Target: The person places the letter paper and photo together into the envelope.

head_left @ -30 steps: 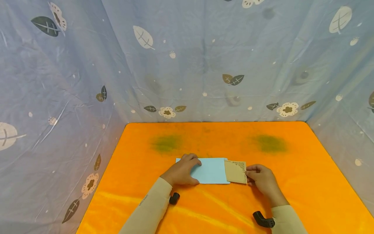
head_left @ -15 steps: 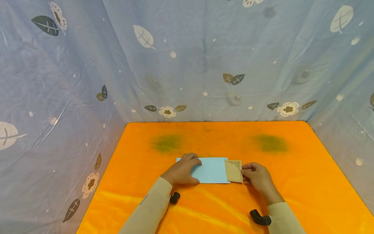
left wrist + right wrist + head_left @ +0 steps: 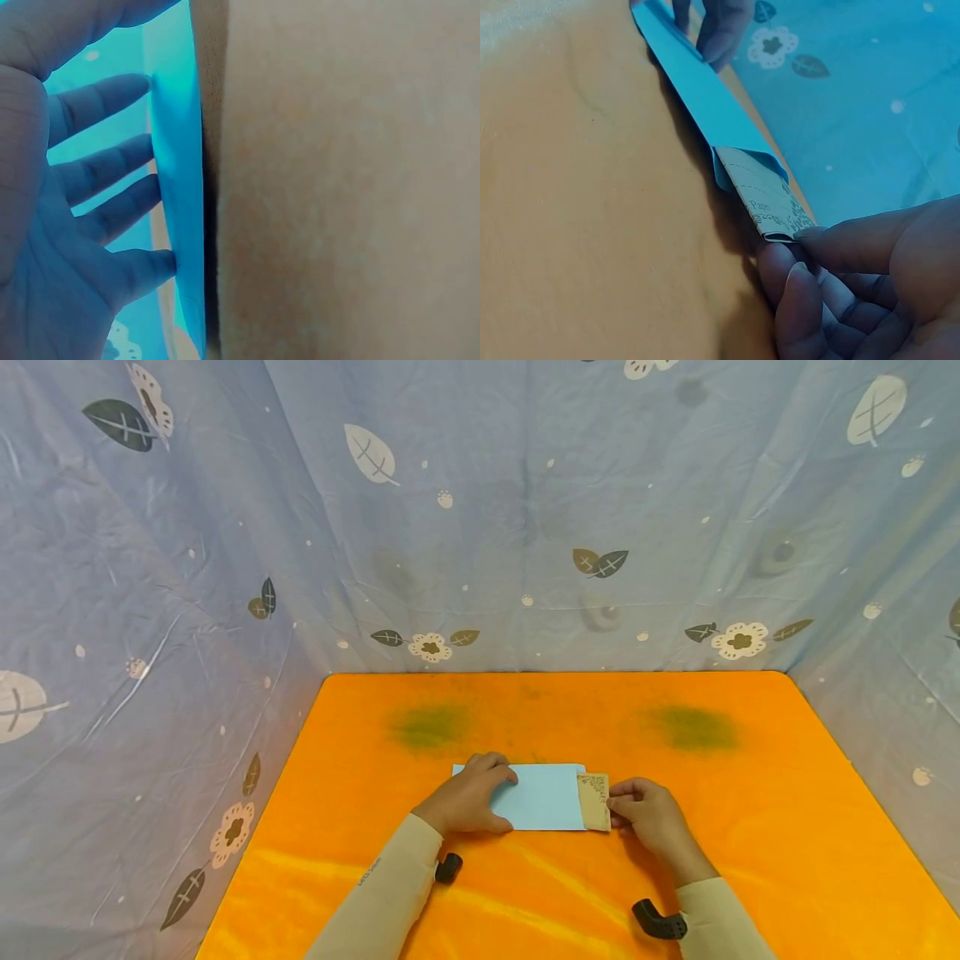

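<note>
A light blue envelope (image 3: 542,797) lies sideways on the orange-covered table, its open end to the right. Out of that end sticks a folded tan card (image 3: 596,803), printed with a dark floral pattern; in the right wrist view the word "Paper" shows on it. The rest of the card is hidden inside the envelope. My right hand (image 3: 651,817) pinches the card's outer end between thumb and fingers. Over the envelope's left part rests my left hand (image 3: 468,797), spread across its width. In the left wrist view its fairly straight fingers (image 3: 112,202) press their tips against the envelope.
The orange cloth (image 3: 540,893) covers the table around the hands, with two dark greenish patches toward the back. A blue-grey curtain (image 3: 495,527) printed with leaves and flowers encloses the back and sides. Black wrist-worn pieces (image 3: 658,920) stick out by both sleeves.
My right hand has moved left, sliding the card farther into the envelope, so a shorter piece sticks out. The left hand and the envelope have stayed in place.
</note>
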### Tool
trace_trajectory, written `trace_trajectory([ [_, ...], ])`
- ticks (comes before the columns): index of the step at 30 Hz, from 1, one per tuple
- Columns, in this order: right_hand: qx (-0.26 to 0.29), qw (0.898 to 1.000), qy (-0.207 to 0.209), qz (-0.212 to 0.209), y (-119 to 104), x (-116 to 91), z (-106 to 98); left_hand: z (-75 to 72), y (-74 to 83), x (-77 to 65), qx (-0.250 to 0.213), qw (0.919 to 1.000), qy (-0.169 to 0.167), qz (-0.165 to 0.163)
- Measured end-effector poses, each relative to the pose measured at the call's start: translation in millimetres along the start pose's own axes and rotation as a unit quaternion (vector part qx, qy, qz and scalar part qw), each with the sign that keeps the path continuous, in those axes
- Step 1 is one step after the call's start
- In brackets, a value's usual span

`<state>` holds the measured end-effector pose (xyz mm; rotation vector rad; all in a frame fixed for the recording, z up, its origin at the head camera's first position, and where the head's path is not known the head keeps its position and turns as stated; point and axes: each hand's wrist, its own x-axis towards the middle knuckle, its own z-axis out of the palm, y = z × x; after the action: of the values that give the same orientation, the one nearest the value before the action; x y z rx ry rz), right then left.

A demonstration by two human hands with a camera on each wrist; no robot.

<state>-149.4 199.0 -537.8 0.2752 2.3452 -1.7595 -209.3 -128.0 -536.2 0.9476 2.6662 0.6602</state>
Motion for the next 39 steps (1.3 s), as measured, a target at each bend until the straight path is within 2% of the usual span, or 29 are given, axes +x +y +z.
trace_trajectory([
  [31, 0.033, 0.999, -0.02, 0.0, -5, 6, 19, -0.4, -0.6, 1.7, 0.007, 1.0, -0.001, 0.0],
  [39, 0.017, 1.0, -0.015, 0.005, -6, 4, 13, 0.8, -2.9, 1.7, 0.003, 1.0, -0.003, -0.002],
])
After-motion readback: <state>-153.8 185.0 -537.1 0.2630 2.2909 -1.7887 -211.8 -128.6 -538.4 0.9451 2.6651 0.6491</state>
